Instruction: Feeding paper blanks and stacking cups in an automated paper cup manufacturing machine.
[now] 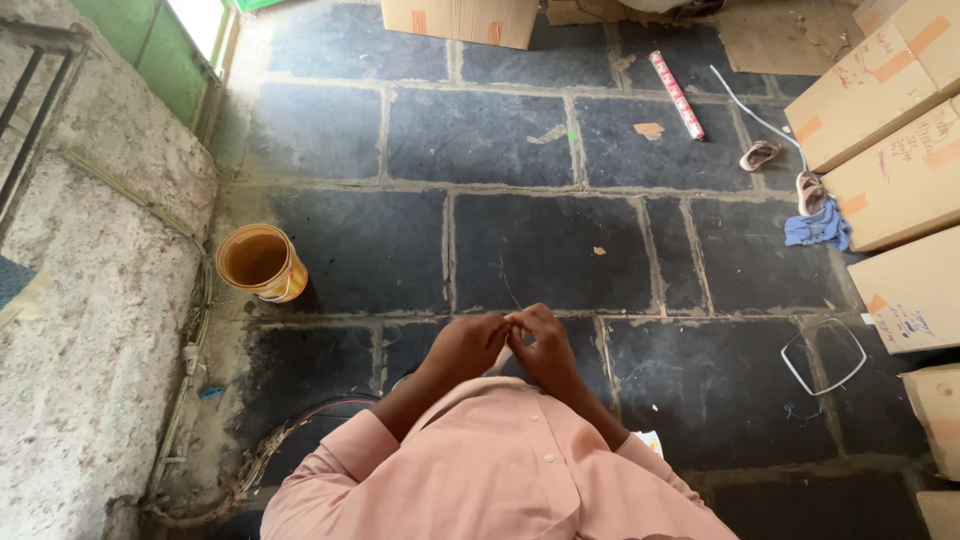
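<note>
Head view, looking straight down at dark slate floor slabs (540,250) with pale grout lines.

9 o'clock: rough grey plastered wall (90,330), thin cables running along its base. Just right of it, orange-and-yellow plastic bucket (260,262), upright, open mouth up, nothing visible inside.

Centre, about 6 o'clock: left hand (462,347) and right hand (545,347), fingertips touching at the midline, above the pink button-up shirt (500,470). Both sets of fingers are curled in and pinched together. Whatever sits between them is too small to make out; no colour, shape, long axis or heading readable. Only its place is readable: at the fingertip contact point, over the grout joint, well right of the bucket.

1 o'clock: red-and-white patterned rolled tube (677,95) flat on the floor, long axis from 11 to 5 o'clock. Near it a thin white cord (745,108).

2 o'clock: pair of tan sandals (785,172), blue crumpled cloth (818,228) touching the lower one and the box edge.

3 o'clock: stacked brown cardboard boxes (890,130) with orange tape. 4 o'clock: bent grey wire loop (824,355) flat on the slab, just left of the boxes.
</note>
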